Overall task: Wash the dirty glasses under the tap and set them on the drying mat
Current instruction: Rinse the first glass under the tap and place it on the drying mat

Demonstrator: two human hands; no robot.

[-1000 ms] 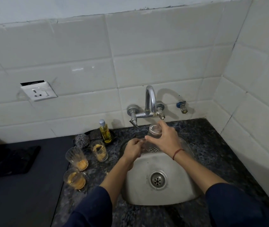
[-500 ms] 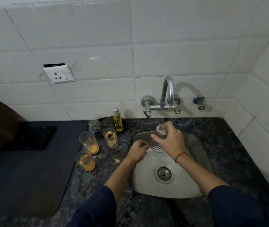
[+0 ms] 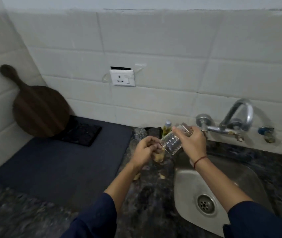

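Note:
My right hand (image 3: pixel 191 143) grips a clear textured glass (image 3: pixel 171 142) by its base end. The glass is tilted, mouth pointing down-left, above the counter just left of the sink (image 3: pixel 185 184). The curled fingers of my left hand (image 3: pixel 145 152) are at the glass's rim. Behind that hand, partly hidden, stands a dirty glass with orange residue (image 3: pixel 159 157); another blurred glass (image 3: pixel 134 143) is to its left. The dark blue drying mat (image 3: pixel 59 160) lies to the left, nothing on its near part. The tap (image 3: pixel 236 117) is at the right, away from the glass.
A yellow liquid bottle (image 3: pixel 167 128) and a steel scrubber (image 3: pixel 139 132) sit by the wall. A round wooden board (image 3: pixel 40 110) leans in the left corner beside a black trivet (image 3: pixel 80 134). A wall socket (image 3: pixel 122 77) sits above the mat. Orange bits lie on the granite counter.
Both hands have carried the glass left from under the tap, off the basin and over the counter's edge. The view has swung left, showing the mat and the wooden board.

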